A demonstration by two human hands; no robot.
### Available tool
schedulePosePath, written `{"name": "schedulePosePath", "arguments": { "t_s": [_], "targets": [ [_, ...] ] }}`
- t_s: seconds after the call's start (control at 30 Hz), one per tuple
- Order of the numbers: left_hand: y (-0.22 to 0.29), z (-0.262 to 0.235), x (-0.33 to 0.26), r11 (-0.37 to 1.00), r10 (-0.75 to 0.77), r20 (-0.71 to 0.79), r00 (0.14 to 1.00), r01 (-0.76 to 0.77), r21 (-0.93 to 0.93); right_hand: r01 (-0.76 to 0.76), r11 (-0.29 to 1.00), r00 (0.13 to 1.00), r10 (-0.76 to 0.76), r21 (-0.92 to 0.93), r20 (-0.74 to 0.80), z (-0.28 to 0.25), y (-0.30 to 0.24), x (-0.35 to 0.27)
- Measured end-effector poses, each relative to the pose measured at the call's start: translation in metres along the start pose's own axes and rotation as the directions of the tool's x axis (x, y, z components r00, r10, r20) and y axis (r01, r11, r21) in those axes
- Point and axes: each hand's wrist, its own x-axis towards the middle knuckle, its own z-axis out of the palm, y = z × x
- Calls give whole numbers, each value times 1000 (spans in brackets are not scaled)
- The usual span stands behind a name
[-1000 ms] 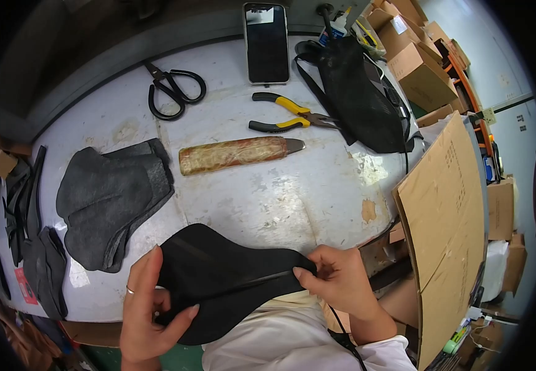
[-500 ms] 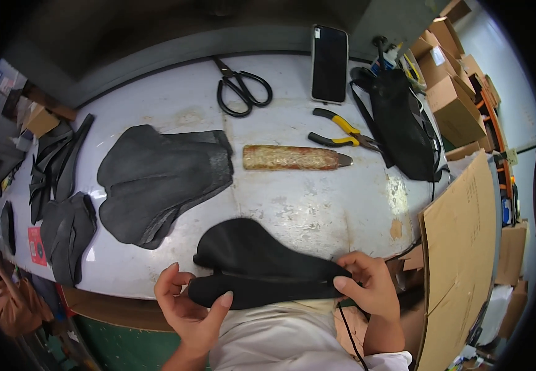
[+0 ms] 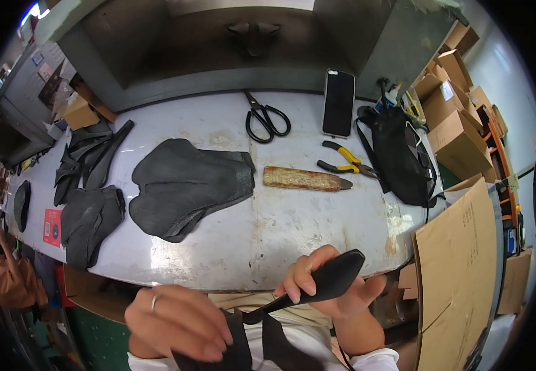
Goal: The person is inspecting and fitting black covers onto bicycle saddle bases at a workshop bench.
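Observation:
My right hand (image 3: 349, 302) grips a black, leather-like piece (image 3: 336, 276), with the fingers behind it and one broad rounded end raised above the hand. From there the piece narrows and runs down to my left hand (image 3: 178, 316), whose curled fingers hold its lower part over my lap. A ring sits on one left finger. The lowest part of the piece runs out of the picture. Beyond my hands, a stack of dark grey cut pieces (image 3: 187, 185) lies on the table, beside a tool with a tape-wrapped handle and short blade (image 3: 302, 179).
On the white table (image 3: 292, 241) lie black-handled scissors (image 3: 265, 117), yellow-black pliers (image 3: 349, 162), a phone (image 3: 339, 104) and a black bag (image 3: 400, 157). More dark pieces (image 3: 92, 222) and a red card (image 3: 52, 227) are at left. Cardboard (image 3: 459, 272) stands at right; another person (image 3: 11, 278) sits far left.
The black piece has been turned from lying flat between both hands to a slanted, upright hold. My right hand rose with its end; my left moved down and left. The view tilted up.

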Motion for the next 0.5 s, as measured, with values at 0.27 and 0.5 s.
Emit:
{"name": "schedulePosePath", "arguments": {
  "t_s": [0.27, 0.5],
  "targets": [
    [15, 69, 15, 430, 95, 411, 907, -409, 805, 182, 192, 983, -66, -964, 173, 28, -55, 30],
    [-4, 35, -21, 565, 90, 92, 992, -127, 815, 25, 466, 988, -149, -884, -50, 45, -62, 15]
  ]
}}
